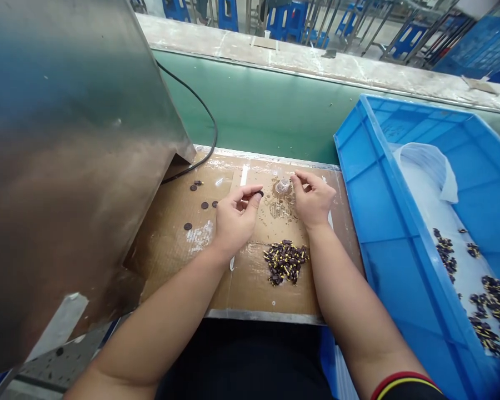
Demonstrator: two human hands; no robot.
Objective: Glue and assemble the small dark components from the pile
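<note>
My left hand [235,218] hovers over the cardboard-covered bench [250,283], its fingertips pinched on a small dark disc [259,193]. My right hand [314,198] is beside it, fingers curled and pinched on something too small to make out, next to a small clear cap [282,185] on the board. A pile of small dark parts with yellow ends [286,262] lies between my wrists. Several loose dark discs [203,205] lie left of my left hand.
A slanted steel machine housing [66,155] fills the left, with a black cable [204,111] behind it. A blue crate [400,233] on the right holds a clear bag and more dark-and-yellow parts [494,316]. A green conveyor belt [266,105] runs behind the bench.
</note>
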